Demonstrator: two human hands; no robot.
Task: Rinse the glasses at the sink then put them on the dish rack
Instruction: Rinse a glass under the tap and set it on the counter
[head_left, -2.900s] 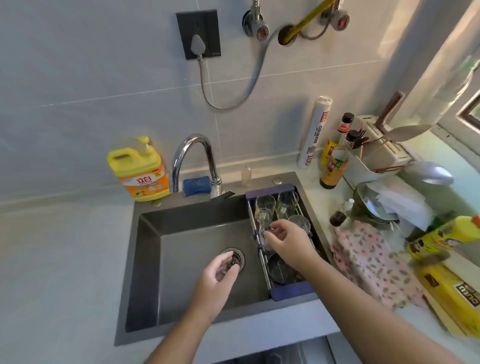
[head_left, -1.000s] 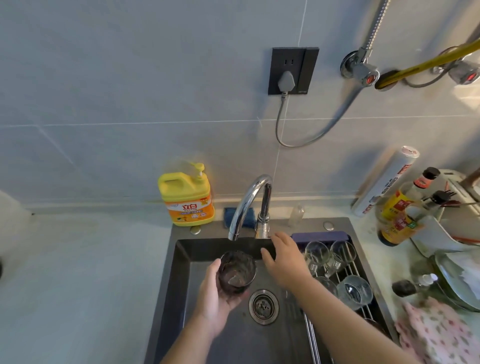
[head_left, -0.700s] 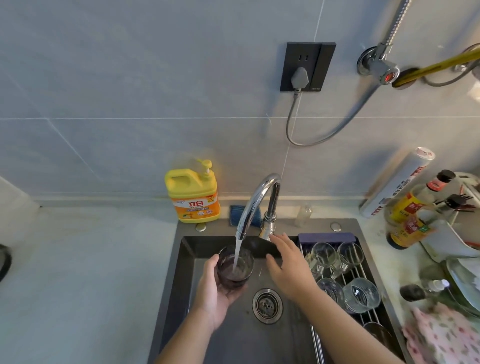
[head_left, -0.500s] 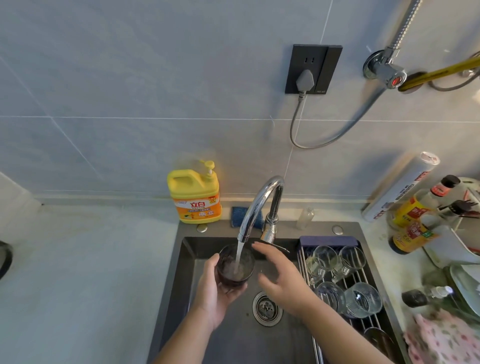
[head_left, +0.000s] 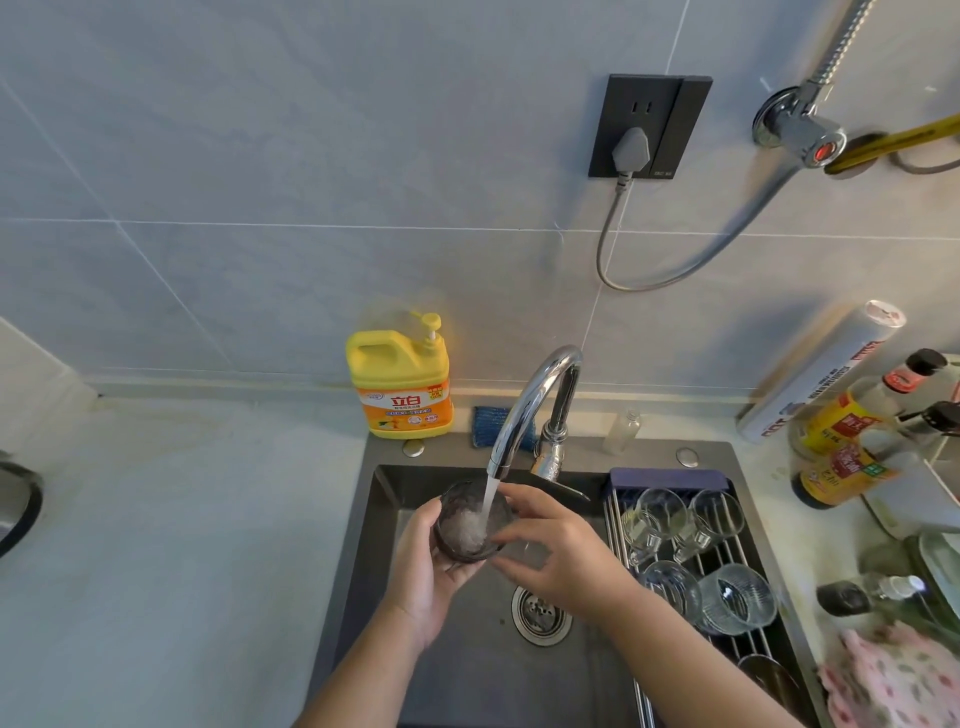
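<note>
Dark glass (head_left: 467, 538) in left hand (head_left: 423, 577)

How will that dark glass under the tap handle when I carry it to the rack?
Probably slippery: the dark glass sits under running water. Likely heavier while water fills it. Fragile; might chip on the dish rack.
</note>
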